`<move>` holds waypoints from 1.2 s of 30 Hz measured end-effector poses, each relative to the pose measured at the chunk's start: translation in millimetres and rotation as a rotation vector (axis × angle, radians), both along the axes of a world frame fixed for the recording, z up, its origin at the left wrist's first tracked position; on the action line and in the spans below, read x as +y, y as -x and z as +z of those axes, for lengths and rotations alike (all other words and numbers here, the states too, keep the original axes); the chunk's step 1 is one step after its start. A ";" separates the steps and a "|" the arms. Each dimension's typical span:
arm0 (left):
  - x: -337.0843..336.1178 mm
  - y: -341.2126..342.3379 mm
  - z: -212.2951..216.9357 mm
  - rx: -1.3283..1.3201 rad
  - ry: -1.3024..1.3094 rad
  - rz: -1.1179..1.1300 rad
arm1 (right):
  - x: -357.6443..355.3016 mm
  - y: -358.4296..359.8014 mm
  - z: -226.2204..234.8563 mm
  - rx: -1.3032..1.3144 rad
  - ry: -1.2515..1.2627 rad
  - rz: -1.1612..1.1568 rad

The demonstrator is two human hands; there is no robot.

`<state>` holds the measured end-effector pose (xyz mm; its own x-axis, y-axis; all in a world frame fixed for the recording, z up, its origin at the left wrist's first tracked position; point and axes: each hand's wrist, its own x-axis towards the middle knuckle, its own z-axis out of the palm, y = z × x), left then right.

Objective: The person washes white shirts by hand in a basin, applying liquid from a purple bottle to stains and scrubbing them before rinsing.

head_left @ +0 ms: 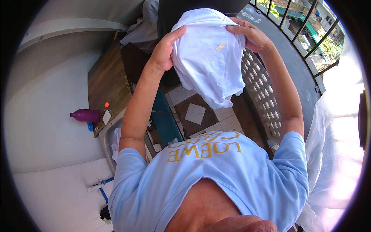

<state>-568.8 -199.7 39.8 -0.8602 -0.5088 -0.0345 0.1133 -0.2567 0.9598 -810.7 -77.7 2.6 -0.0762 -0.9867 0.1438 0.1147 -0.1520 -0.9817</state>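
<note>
Stretched between my two hands is a white cloth garment [210, 58], held up in front of me at arm's length. Its lower part hangs in loose folds, and a small pale yellow patch [221, 46] shows on it. I cannot make out what kind of garment it is. My left hand [166, 49] grips the left edge near the top, its other fingers partly hidden by the cloth. At the upper right corner my right hand [253, 35] pinches the fabric with the thumb in front.
A sink [106, 133] with white cloth stands at my left, beside a wooden board [110, 79] and a purple bottle [85, 115]. A perforated pale panel [261, 89] and a ledge with a barred window [305, 27] are at right. Below is a tiled floor [195, 113].
</note>
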 end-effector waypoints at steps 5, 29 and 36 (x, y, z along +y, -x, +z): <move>-5.5 -7.2 -23.1 0.024 -0.099 0.100 | -17.2 -2.5 -13.4 -0.016 -0.014 0.081; 20.1 -78.0 -65.0 -0.339 0.011 0.136 | -71.5 -48.0 -50.4 -0.055 -0.072 0.327; 15.4 -129.0 -73.9 0.281 -0.328 0.096 | -77.6 -103.5 7.0 0.140 0.067 0.583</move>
